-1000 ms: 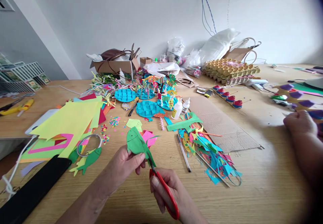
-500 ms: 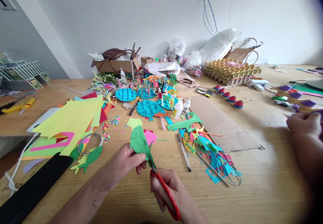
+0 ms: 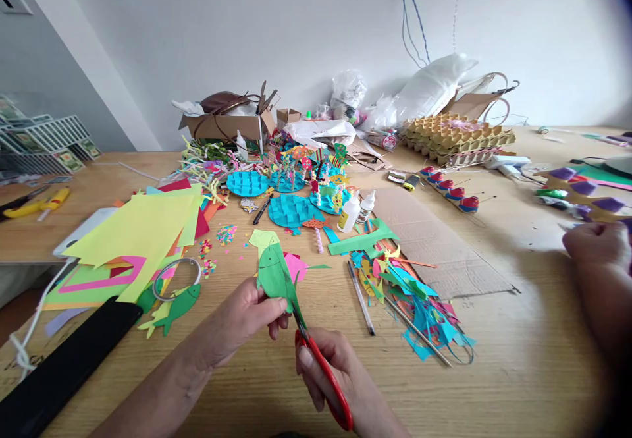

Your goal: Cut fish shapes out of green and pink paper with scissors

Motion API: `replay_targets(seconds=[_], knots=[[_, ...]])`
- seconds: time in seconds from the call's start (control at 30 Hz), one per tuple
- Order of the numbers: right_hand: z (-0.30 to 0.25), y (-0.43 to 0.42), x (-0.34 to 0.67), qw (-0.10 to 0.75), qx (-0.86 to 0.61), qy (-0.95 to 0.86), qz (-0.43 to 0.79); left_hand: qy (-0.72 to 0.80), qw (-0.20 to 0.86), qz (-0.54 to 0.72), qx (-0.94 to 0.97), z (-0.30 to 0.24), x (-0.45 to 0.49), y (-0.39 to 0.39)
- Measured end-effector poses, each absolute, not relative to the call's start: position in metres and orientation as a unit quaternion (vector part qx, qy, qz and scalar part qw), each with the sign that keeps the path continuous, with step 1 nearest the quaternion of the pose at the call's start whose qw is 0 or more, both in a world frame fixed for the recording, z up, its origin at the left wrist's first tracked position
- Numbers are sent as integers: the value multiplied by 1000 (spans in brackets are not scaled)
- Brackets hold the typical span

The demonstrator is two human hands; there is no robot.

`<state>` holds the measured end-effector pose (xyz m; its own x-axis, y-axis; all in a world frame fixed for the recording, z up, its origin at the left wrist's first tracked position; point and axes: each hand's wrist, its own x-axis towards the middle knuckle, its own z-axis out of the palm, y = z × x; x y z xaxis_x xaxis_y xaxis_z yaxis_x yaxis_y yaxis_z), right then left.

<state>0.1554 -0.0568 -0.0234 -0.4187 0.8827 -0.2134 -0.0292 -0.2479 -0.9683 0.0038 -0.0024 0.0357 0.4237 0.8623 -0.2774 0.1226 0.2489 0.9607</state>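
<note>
My left hand pinches a green paper fish and holds it upright over the wooden table. My right hand grips red-handled scissors; their blades meet the lower right edge of the fish. A pink paper scrap and a thin green offcut lie just behind the fish. A finished green fish cut-out lies to the left beside a metal ring.
Stacked coloured paper sheets lie at left, a black case at the lower left. Blue paper discs, glue bottles, pencils and paper scraps fill the middle. Cardboard and egg trays sit behind. Another person's hand works at right.
The green fish has turned a little in my left hand and the trimmed green strip has dropped away behind it. The other person's hand has shifted slightly right.
</note>
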Motion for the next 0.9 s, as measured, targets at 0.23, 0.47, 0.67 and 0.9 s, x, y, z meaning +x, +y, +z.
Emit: replay_targets(seconds=[0.23, 0.47, 0.67, 0.9], knots=[[-26, -57, 157, 338, -415, -509, 675, 454, 647, 285, 542, 37, 3, -3], [-30, -57, 156, 342, -398, -506, 685, 457, 646, 278, 544, 38, 3, -3], [-31, -58, 156, 335, -405, -513, 679, 460, 642, 253, 559, 40, 0, -1], [-33, -60, 157, 338, -403, -518, 674, 458, 646, 230, 566, 40, -1, 3]])
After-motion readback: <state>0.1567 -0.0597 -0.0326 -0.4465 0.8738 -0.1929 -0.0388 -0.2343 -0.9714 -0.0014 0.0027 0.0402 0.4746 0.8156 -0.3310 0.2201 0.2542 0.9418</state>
